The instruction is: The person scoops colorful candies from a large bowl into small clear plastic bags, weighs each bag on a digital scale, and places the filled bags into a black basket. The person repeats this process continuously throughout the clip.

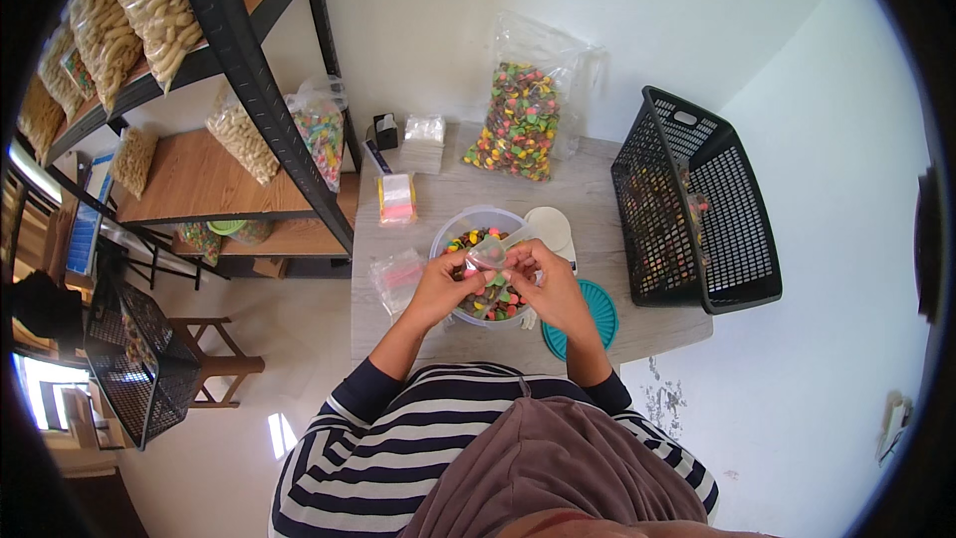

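Both hands are close together above a clear plastic tub point(441, 235) filled with round colored candies or snacks point(478, 237). My left hand point(446, 285) pinches a small clear plastic bag point(493, 291) between thumb and fingers. My right hand point(547, 282) holds the other side of this bag with its fingertips. A translucent plastic scoop point(489, 252) lies at the hands, its handle pointing to the upper right; which fingers bear it is unclear. The bag's lower part is hard to tell from the pieces behind it.
Right of the tub are a white round-topped scale point(549, 228), a teal lid point(597, 314) and a black plastic basket point(739, 239). Behind stands a large bag of the colored pieces point(523, 119). Small bag packs point(396, 198) lie at left, beside a shelf rack point(224, 194).
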`<state>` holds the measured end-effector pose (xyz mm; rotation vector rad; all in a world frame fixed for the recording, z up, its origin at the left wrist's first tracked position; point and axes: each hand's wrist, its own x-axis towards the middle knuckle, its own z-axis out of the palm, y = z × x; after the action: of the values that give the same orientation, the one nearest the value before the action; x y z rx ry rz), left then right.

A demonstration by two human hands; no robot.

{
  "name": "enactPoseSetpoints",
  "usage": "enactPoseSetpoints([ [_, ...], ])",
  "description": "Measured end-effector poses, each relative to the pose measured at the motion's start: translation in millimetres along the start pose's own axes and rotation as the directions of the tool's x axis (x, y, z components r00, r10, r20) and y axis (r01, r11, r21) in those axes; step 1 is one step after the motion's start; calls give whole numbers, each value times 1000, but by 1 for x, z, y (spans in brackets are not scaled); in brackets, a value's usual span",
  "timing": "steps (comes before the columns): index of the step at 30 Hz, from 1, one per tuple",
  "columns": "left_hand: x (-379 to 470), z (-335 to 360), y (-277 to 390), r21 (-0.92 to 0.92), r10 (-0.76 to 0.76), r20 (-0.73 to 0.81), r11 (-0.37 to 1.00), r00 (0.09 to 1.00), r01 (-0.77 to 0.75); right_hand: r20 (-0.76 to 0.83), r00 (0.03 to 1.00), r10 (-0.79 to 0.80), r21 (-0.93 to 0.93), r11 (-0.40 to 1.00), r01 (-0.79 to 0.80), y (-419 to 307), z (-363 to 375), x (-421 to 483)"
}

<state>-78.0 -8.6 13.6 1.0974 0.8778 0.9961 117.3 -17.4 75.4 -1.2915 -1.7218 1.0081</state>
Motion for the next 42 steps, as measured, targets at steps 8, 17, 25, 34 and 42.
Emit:
enactPoseSetpoints([
  [8, -3, 2, -1, -104, 51, -47, 993, 998, -56, 34, 999, -4, -78, 997, 7, 9, -2, -7],
  [17, -6, 8, 3, -135, 65, -31, 989, 997, -68, 13, 1000, -26, -11, 1000, 26, 13, 2, -12],
  [25, -9, 11, 9, -99, 106, 7, 990, 994, -105, 15, 993, -114, -64, 991, 114, 6, 3, -12],
  [34, -5, 6, -6, -91, 124, 27, 988, 992, -121, 11, 991, -135, -122, 983, 136, 4, 3, -12],
  [42, -5, 7, -5, -219, 155, -24, 963, 988, -157, 13, 987, -158, -156, 975, 158, 11, 2, -10],
])
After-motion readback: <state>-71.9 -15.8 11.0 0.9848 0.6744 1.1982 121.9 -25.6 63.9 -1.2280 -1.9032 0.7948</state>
